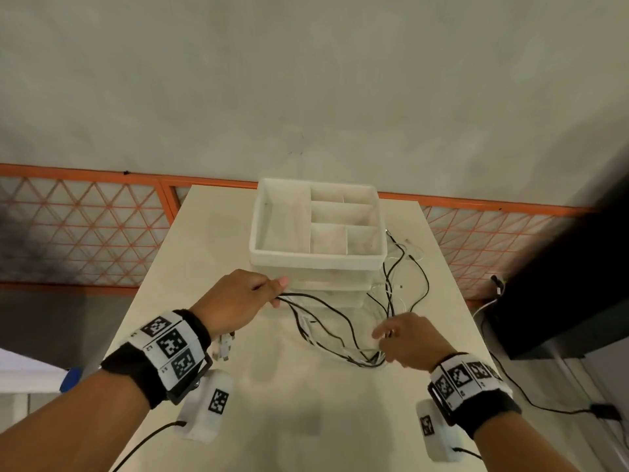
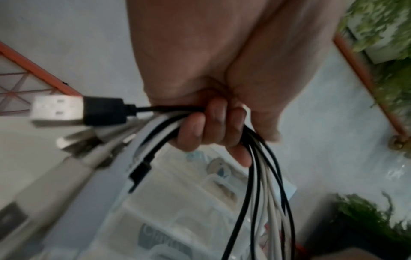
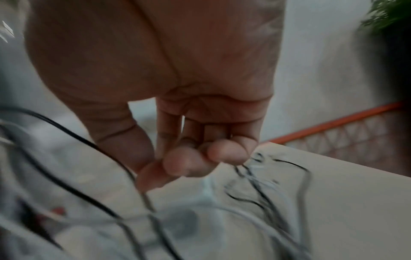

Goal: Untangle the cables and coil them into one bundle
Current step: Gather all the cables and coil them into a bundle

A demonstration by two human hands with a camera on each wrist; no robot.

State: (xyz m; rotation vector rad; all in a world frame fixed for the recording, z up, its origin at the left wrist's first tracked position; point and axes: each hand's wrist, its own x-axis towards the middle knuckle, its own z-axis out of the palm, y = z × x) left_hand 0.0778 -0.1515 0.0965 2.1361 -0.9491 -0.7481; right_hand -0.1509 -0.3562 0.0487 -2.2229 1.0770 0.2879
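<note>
Several thin black and white cables (image 1: 367, 361) lie tangled on the beige table (image 1: 289, 413) in front of a white divided organizer (image 1: 316, 262). My left hand (image 1: 275, 294) is raised near the organizer's front left corner and grips a bunch of cables (image 2: 255, 193) in its curled fingers (image 2: 193, 133). A black USB plug (image 2: 57, 109) and pale plugs stick out behind the fist. My right hand (image 1: 383, 337) hovers low over the tangle, where thumb and fingertips (image 3: 184, 163) pinch a thin black cable. More loose cables (image 3: 262, 193) trail across the table beyond it.
The organizer stands on stacked clear boxes at the table's far middle. An orange lattice fence (image 1: 85, 233) runs behind the table. A dark cabinet (image 1: 561, 284) with floor cables stands on the right. Bare tabletop lies near me.
</note>
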